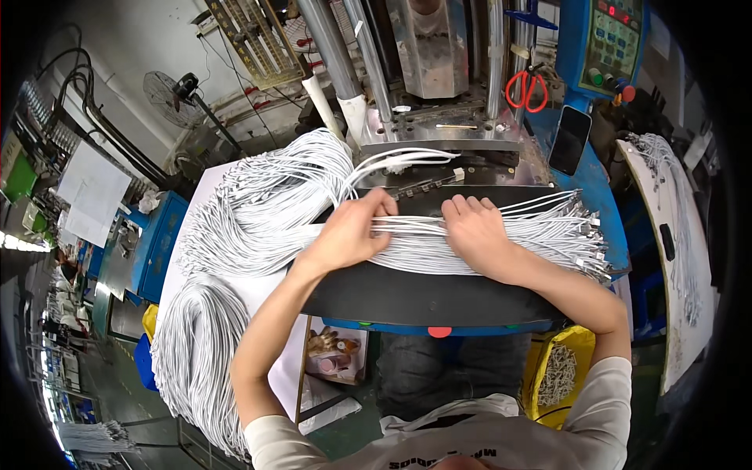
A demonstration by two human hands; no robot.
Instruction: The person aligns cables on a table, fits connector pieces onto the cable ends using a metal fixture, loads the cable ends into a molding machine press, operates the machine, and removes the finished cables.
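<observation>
A wide bundle of white cables lies across the black work surface in front of me. My left hand curls around several strands at the bundle's left part, thumb and fingers closed on them. Over the same strands, a short way to the right, my right hand has its fingers bent down and closed on the cables. The cables' connector ends fan out beyond my right forearm. To the left, the cables run into a large looped heap. My palms hide part of the strands.
A metal press stands behind the work surface, with red-handled scissors at its right. A phone leans near the blue control box. Another cable coil hangs at left. A yellow bin holds small parts below right.
</observation>
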